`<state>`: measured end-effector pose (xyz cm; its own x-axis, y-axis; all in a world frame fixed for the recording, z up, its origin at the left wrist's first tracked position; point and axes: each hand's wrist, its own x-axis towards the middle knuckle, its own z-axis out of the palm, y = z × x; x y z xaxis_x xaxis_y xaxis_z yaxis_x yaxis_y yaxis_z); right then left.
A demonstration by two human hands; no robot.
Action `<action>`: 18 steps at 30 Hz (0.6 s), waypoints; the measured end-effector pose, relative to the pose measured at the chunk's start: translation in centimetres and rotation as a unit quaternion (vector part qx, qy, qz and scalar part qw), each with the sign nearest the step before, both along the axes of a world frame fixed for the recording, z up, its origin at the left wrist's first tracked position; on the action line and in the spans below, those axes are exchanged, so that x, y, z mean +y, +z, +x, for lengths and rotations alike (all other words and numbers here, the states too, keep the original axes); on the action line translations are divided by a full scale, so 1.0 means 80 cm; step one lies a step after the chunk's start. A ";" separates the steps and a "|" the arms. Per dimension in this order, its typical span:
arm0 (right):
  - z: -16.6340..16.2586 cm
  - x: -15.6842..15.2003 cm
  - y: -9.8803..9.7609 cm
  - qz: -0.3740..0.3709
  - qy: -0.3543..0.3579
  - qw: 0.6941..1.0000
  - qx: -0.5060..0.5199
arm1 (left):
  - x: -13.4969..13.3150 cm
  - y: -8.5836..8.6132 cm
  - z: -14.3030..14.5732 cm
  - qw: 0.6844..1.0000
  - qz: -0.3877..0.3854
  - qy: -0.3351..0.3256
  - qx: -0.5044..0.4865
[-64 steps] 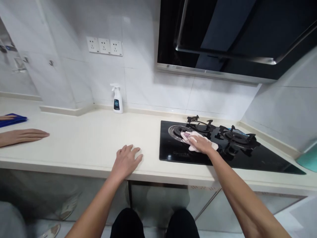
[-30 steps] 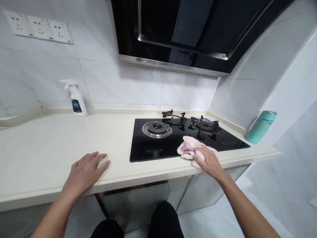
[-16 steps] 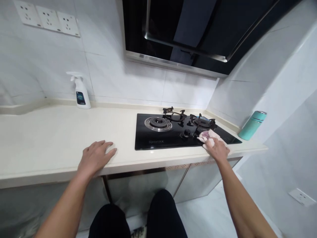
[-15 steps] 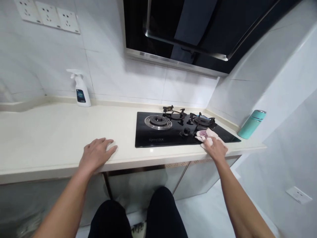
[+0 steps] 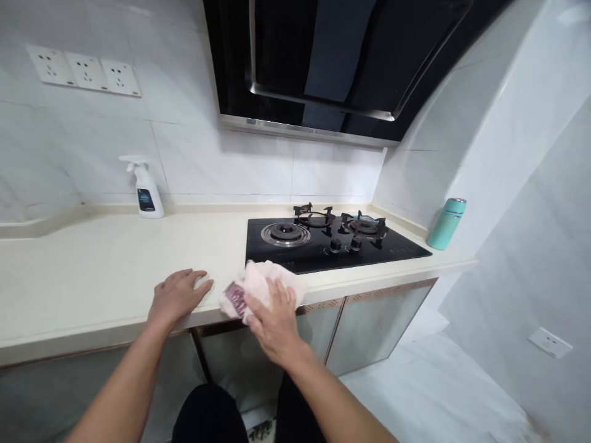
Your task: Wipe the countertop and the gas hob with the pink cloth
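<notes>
A pale pink cloth (image 5: 265,283) with a purple patch is held in my right hand (image 5: 277,323). The cloth lies over the front edge of the counter and covers the front left corner of the black gas stove (image 5: 305,261). My left hand (image 5: 178,298) rests on the cream countertop (image 5: 111,264) near its front edge, fingers spread and holding nothing. One burner (image 5: 285,233) on the stove is without its pan support. A loose black pan support (image 5: 314,216) stands at the back of the stove.
A white spray bottle (image 5: 148,194) stands against the wall at the left. At the right end of the counter is a teal flask (image 5: 446,224). A dark range hood (image 5: 318,67) hangs above the stove. Glass-front cabinets (image 5: 378,323) are below the counter.
My right hand has moved left with the cloth, from the stove's front right part to its front left corner. My left hand has stayed on the counter. The view has shifted slightly.
</notes>
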<state>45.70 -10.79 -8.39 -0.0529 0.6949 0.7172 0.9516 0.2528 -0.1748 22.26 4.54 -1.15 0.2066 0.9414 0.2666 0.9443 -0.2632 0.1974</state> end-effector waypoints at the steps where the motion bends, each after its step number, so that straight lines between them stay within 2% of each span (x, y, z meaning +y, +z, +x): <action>1: -0.013 0.004 0.000 0.017 0.017 1.000 -0.006 | 0.000 -0.001 -0.001 1.000 0.000 0.000 0.001; 4: -0.018 0.009 0.006 0.038 0.049 0.998 -0.014 | 0.001 -0.002 -0.003 1.000 0.004 -0.004 0.003; 7: 0.012 0.001 0.014 0.020 0.083 0.996 -0.029 | 0.000 -0.002 -0.003 1.000 0.008 -0.005 0.003; 13: 0.091 -0.022 0.017 0.017 0.080 0.996 -0.035 | -0.002 0.000 0.001 1.000 -0.002 -0.001 -0.007; 18: 0.194 -0.044 -0.002 0.042 0.010 0.999 0.018 | -0.004 0.002 0.001 1.000 -0.012 -0.004 -0.004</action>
